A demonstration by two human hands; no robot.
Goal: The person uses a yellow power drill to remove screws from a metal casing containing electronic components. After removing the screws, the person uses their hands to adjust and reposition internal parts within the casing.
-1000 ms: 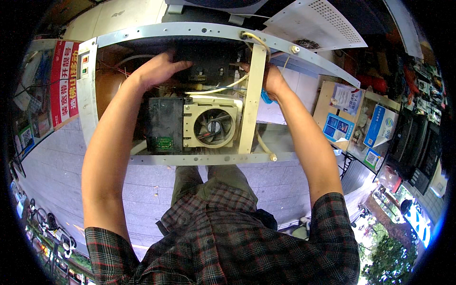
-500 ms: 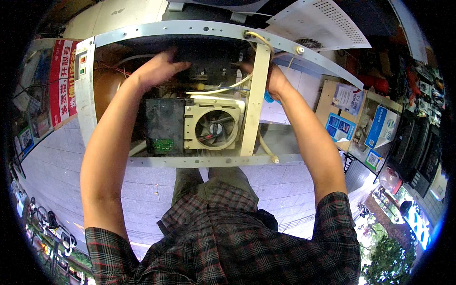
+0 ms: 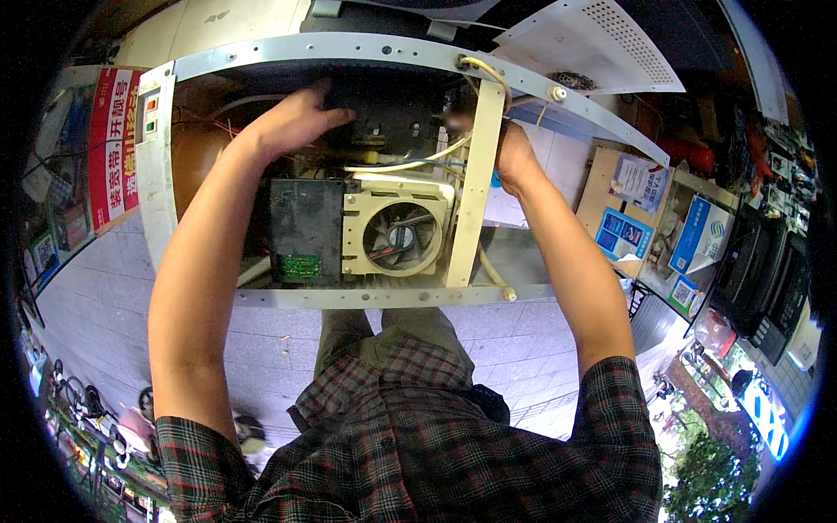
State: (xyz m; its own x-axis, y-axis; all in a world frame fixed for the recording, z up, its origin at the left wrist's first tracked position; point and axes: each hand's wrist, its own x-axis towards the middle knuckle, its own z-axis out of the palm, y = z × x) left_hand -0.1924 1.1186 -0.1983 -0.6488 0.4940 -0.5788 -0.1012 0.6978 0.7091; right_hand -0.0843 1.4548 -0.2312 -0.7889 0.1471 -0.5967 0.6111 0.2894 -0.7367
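Note:
An opened metal appliance frame [image 3: 288, 48] lies before me. Inside are a cooling fan [image 3: 401, 238] in a cream housing, a dark box [image 3: 305, 227] with a green circuit board showing, and pale cables [image 3: 410, 163]. My left hand [image 3: 296, 122] reaches over the black part [image 3: 384, 113] at the far side, thumb spread away from the fingers; some fingertips are lost against the dark surface. Past the cream crossbar [image 3: 475, 200], my right hand [image 3: 514, 157] reaches in, its fingers mostly hidden behind the bar and blurred. A bit of blue shows beside that wrist.
A perforated white panel [image 3: 602, 52] stands at the far right. Boxes with blue leaflets [image 3: 623, 234] and a black machine [image 3: 754, 270] are on the right. To the left hangs a red banner [image 3: 113, 152]. Grey paving [image 3: 488, 340] lies under the frame.
The frame and its parts sit slightly farther right in the view. Both hands stay in nearly the same places. A blurred figure has appeared at the lower left.

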